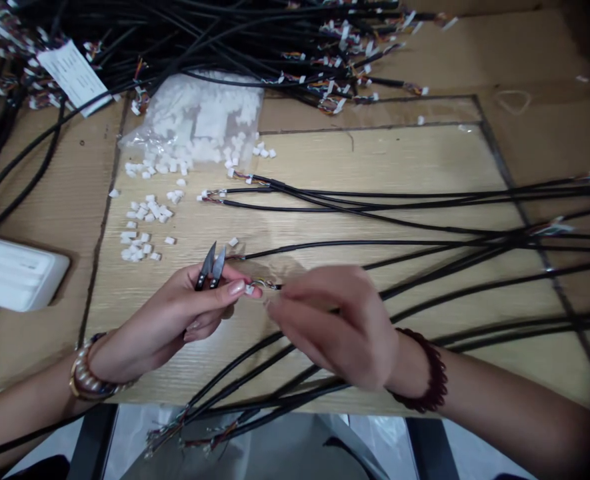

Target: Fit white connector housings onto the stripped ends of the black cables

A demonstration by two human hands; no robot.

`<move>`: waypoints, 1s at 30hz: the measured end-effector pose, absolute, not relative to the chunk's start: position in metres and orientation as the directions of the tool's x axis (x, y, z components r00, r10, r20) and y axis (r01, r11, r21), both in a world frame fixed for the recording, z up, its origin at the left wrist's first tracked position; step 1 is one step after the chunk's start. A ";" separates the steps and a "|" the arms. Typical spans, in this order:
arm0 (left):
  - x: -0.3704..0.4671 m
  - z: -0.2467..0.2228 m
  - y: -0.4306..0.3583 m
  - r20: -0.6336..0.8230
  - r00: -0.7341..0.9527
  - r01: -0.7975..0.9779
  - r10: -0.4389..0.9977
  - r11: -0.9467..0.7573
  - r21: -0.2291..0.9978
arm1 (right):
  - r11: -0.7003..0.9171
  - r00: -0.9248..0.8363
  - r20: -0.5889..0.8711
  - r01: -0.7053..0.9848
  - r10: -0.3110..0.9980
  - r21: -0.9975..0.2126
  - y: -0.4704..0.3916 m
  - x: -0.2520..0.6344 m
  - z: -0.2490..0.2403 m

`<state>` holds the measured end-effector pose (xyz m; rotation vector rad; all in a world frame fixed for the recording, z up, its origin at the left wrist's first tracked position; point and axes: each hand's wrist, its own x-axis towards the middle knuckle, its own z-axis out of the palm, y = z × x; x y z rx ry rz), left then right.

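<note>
Wood-topped desk point(425, 160), black cables point(425, 195) across its right side, big cable bundle point(255, 33) at the far edge. Clear bag point(199, 117) of small white connectors in front of the bundle, loose connectors point(149, 210) spilled nearer. White box-shaped device point(17, 273) at left edge. Right hand point(337, 320) blurred, fingers bent by the wired end, can't tell if gripping. Left hand point(175, 313): fingers pinching 1 white connector point(249, 289) with thin wires, above the desk, between the 2 hands; also holding small snips point(211, 268), 2 blades up.
</note>
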<state>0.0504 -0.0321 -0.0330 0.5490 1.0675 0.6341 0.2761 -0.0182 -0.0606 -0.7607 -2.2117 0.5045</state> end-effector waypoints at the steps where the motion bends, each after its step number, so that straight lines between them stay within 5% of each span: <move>1: 0.050 -0.033 -0.032 -0.626 0.339 -0.206 0.702 0.705 0.678 | 0.832 -0.489 0.673 0.305 0.555 -0.464 -0.019 0.276 -0.060; 2: 0.050 -0.034 -0.033 -0.632 0.336 -0.205 0.699 0.709 0.675 | 0.886 -0.514 0.722 0.281 0.463 -0.369 -0.019 0.275 -0.060; 16: 0.054 -0.038 -0.038 -0.608 0.315 -0.134 0.729 0.668 0.732 | 0.873 -0.562 0.691 0.433 0.456 -0.224 -0.018 0.268 -0.057; 23: 0.055 -0.046 -0.042 -0.530 0.298 -0.070 0.794 0.572 0.817 | 0.770 -0.504 0.593 0.297 0.628 -0.564 -0.014 0.269 -0.058; 27: 0.057 -0.050 -0.046 -0.420 0.261 -0.016 0.869 0.440 0.898 | 0.529 -0.437 0.384 0.279 0.813 -0.801 -0.011 0.265 -0.055; 30: 0.061 -0.050 -0.046 -0.240 0.234 0.055 0.942 0.234 0.971 | 0.359 -0.495 0.239 0.161 0.835 -0.919 -0.009 0.261 -0.054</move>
